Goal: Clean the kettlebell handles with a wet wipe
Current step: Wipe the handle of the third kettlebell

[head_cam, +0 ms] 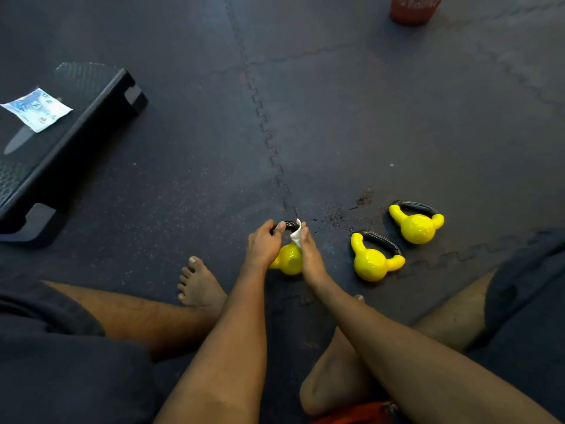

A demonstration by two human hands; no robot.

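Head view: seated on a dark gym mat (189,185), a person curls the left hand (265,243) round the black handle (289,225) of a yellow kettlebell (289,261) lying just past the feet, while the right hand (309,255) pinches a white wet wipe (296,234) against it. The wipe would clean best wrapped fully round the bar, with the left hand bracing. The shell is glossy yellow. A second kettlebell (373,259) and a third kettlebell (417,225) lie to the right.

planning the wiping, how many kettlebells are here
3. One kettlebell is between the hands: the left hand grips its handle, the right hand pinches a wipe against it. A second kettlebell lies on the mat to its right, a third kettlebell farther right. None seems hidden.
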